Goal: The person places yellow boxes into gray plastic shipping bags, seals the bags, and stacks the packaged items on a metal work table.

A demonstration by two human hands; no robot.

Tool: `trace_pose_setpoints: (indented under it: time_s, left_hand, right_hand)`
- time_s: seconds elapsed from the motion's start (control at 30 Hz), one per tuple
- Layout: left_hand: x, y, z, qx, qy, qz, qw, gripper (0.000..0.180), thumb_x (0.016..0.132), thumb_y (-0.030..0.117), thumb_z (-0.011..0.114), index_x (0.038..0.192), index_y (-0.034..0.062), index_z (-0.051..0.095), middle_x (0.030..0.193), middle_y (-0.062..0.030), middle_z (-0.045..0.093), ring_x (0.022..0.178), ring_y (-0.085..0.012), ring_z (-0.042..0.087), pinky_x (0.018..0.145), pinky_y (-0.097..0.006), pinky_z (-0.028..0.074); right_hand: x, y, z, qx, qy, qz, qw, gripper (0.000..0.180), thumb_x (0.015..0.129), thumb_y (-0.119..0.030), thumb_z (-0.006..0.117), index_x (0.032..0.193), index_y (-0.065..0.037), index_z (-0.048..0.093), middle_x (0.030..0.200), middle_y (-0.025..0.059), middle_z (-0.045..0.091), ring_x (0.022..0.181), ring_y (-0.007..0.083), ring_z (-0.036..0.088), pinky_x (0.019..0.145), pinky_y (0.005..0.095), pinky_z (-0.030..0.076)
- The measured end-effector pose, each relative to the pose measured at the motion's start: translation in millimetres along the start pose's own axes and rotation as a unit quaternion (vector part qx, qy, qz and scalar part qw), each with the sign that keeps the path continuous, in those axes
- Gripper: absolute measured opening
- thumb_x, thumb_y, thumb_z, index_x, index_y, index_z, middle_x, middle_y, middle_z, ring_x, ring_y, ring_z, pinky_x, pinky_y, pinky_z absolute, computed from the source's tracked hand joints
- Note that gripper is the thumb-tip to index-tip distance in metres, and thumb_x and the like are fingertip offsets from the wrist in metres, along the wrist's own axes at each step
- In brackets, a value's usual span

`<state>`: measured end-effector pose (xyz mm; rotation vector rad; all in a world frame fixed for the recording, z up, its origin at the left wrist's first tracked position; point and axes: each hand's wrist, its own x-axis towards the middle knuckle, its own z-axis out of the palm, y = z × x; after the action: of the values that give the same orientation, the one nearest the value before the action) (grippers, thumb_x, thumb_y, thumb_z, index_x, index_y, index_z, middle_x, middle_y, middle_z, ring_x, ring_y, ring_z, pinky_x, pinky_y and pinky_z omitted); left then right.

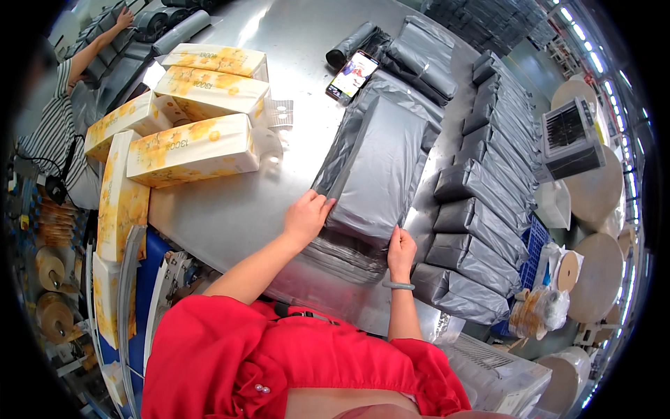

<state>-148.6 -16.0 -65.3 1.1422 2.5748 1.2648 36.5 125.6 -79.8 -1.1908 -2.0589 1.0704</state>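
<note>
In front of me on the metal table lies a grey plastic bag, pulled over a long block-shaped pack that is hidden inside. My left hand pinches the bag's near left edge between thumb and fingers. At the near right corner, my right hand grips the plastic in the same way, with a grey-green bangle on the wrist. Under the filled bag, a pile of flat grey bags reaches toward my body. Several white and yellow flower-printed packs lie to the left, nearest my left hand.
Filled grey bags stand in a long row at the right. A lit phone rests beyond the bag, beside grey rolls. Packs queue on a conveyor at the left. Across the table, another person's arm reaches toward grey bags.
</note>
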Motion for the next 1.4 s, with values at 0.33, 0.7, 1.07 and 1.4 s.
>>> trace_pose_setpoints:
  time_s: [0.33, 0.7, 1.07, 1.4]
  left_hand:
    - [39, 1, -11, 0.06, -0.014, 0.083, 0.995, 0.039, 0.082, 0.014, 0.062, 0.117, 0.0008, 0.049, 0.111, -0.0197, 0.048, 0.095, -0.0383, 0.054, 0.078, -0.042, 0.046]
    - [73, 97, -13, -0.423, -0.219, -0.003, 0.879, 0.088, 0.079, 0.018, 0.068, 0.145, 0.0006, 0.013, 0.144, -0.016, 0.03, 0.132, -0.0254, 0.03, 0.109, -0.036, 0.024]
    - [332, 378, 122, 0.037, -0.118, 0.545, 0.829, 0.078, 0.064, 0.024, 0.075, 0.136, 0.025, 0.044, 0.131, -0.02, 0.043, 0.119, -0.0361, 0.043, 0.101, -0.041, 0.035]
    - [299, 271, 179, 0.039, 0.005, 0.493, 0.869, 0.064, 0.076, 0.04, 0.064, 0.132, 0.0168, 0.044, 0.133, -0.0135, 0.045, 0.122, -0.03, 0.041, 0.097, -0.049, 0.033]
  right_hand:
    - [27, -20, -20, 0.099, -0.005, -0.016, 0.995, 0.032, 0.083, -0.014, 0.06, 0.111, 0.002, 0.055, 0.11, 0.0154, 0.059, 0.088, 0.0216, 0.062, 0.074, 0.0317, 0.049]
    - [33, -84, -49, 0.264, -0.013, -0.157, 0.952, 0.078, 0.085, -0.014, 0.062, 0.142, 0.01, 0.014, 0.146, 0.024, 0.025, 0.137, 0.0289, 0.024, 0.11, 0.0333, 0.019]
    - [168, 53, -5, 0.403, 0.169, 0.061, 0.897, 0.046, 0.09, -0.008, 0.053, 0.134, 0.003, 0.041, 0.132, 0.0164, 0.049, 0.121, 0.0208, 0.046, 0.098, 0.0279, 0.036]
    - [142, -3, 6, 0.445, 0.22, 0.056, 0.866, 0.03, 0.092, -0.005, 0.049, 0.12, 0.004, 0.049, 0.114, 0.0113, 0.055, 0.106, 0.0185, 0.053, 0.093, 0.0298, 0.042]
